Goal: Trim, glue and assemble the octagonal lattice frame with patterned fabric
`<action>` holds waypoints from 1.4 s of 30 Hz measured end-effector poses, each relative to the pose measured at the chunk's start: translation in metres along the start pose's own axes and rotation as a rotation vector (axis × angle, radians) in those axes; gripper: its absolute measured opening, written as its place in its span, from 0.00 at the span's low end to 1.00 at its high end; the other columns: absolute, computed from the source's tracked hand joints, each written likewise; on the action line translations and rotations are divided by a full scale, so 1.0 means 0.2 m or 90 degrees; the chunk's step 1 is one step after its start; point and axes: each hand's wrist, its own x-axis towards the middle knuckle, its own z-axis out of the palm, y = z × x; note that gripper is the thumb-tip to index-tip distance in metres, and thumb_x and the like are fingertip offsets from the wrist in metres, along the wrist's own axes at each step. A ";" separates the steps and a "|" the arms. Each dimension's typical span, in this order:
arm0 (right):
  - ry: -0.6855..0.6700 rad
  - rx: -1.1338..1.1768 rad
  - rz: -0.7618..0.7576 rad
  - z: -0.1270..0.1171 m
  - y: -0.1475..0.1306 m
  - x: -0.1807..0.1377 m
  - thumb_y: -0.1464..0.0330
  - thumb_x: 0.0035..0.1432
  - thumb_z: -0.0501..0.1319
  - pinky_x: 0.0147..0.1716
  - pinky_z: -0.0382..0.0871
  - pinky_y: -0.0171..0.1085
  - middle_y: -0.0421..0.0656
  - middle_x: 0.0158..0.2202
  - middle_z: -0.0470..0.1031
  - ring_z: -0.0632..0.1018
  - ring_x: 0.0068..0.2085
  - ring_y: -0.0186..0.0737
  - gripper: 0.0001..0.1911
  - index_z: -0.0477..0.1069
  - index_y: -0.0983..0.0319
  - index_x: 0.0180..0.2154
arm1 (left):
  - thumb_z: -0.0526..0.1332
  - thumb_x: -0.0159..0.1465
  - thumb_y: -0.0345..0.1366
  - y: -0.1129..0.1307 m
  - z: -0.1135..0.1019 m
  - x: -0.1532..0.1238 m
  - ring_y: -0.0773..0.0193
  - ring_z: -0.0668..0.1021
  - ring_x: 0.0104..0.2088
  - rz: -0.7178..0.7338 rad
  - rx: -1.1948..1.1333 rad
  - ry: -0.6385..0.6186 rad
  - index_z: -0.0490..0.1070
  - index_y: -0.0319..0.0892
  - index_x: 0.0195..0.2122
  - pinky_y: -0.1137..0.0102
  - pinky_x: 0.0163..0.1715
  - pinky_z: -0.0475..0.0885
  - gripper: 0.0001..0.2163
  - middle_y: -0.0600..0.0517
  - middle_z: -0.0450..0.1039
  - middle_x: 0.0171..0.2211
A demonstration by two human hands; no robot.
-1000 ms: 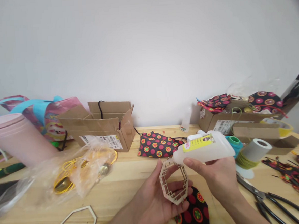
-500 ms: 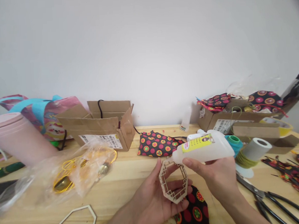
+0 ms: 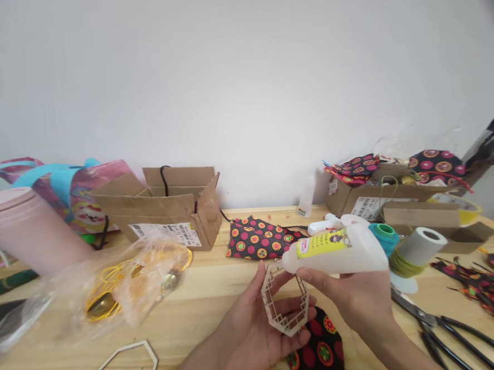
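Probably light and brittle, the frame [image 3: 279,323] wants rim holds; half-curled left hand [image 3: 253,327] cradles it, right hand [image 3: 358,298] wraps a bottle [image 3: 339,253].

No wording can be made out for certain. Seen from the centre of the view, the large bottle [image 3: 368,251] at about 4 o'clock bears a yellow label [image 3: 323,244] with blurred lines of characters. The cardboard box [image 3: 210,226] at 8 o'clock carries a white label [image 3: 164,234] with a barcode, its print too small. Between 3 and 4, the second box [image 3: 344,198] has a blurred white label [image 3: 364,207]. The small bottle [image 3: 307,195] near 4 shows a tiny, unreadable label [image 3: 301,211].
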 end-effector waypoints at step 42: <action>0.039 0.022 0.028 0.00 0.00 0.01 0.67 0.34 0.70 0.24 0.76 0.38 0.44 0.27 0.79 0.79 0.26 0.45 0.19 0.70 0.61 0.33 | 0.51 0.58 0.51 0.02 0.02 0.00 0.55 0.77 0.36 -0.005 0.006 0.039 0.66 0.42 0.47 0.67 0.33 0.66 0.22 0.40 0.75 0.35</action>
